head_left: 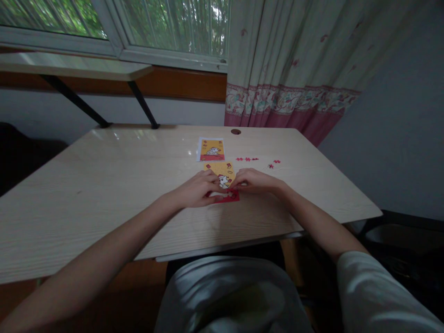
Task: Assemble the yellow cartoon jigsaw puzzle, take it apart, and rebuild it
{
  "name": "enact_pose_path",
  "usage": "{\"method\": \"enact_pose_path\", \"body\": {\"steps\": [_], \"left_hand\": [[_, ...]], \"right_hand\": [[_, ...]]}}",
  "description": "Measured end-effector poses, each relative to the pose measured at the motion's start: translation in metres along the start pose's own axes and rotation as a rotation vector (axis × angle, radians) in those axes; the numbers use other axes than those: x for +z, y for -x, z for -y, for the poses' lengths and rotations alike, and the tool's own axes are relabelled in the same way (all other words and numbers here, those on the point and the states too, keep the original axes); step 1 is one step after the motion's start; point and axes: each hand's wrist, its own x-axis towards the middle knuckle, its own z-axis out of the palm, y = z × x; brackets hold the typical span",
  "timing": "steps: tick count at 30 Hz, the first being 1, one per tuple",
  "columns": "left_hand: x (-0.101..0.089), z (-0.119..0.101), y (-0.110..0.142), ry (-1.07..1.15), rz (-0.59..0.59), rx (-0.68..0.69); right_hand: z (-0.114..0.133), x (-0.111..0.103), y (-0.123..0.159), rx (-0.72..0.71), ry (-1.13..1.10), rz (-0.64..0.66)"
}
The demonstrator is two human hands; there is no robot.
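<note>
A small jigsaw puzzle [222, 175], yellow with a white cartoon animal and a red lower band, lies on the pale wooden table [104, 185]. My left hand [197, 189] rests on its left side, fingers curled and pressing at the puzzle's lower part. Opposite it, my right hand [253, 181] has its fingertips pinched close to the left hand's. Whether either hand holds a piece is hidden. A reference picture card [211, 149] of the same image lies just beyond the puzzle.
Several loose red puzzle pieces [247, 159] lie to the right of the card, with two more pieces [274, 163] further right. A cable hole [236, 132] sits near the table's far edge. Behind are a window, a curtain [294, 69] and a shelf [69, 67].
</note>
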Motion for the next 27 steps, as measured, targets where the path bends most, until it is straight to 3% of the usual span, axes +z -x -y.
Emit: {"method": "enact_pose_path", "body": {"steps": [8, 13, 19, 27], "left_hand": [[0.001, -0.001, -0.001, -0.061, -0.007, -0.001], [-0.001, 0.001, 0.001, 0.006, -0.006, -0.012], [-0.011, 0.022, 0.011, 0.01, -0.079, -0.166], [-0.013, 0.049, 0.029, -0.138, 0.052, -0.317]], "right_hand": [[0.006, -0.002, -0.002, -0.037, 0.071, 0.03], [0.003, -0.002, 0.0, -0.015, -0.005, 0.023], [0.0, -0.007, 0.004, 0.158, -0.039, -0.05], [-0.008, 0.002, 0.003, 0.15, 0.099, -0.133]]}}
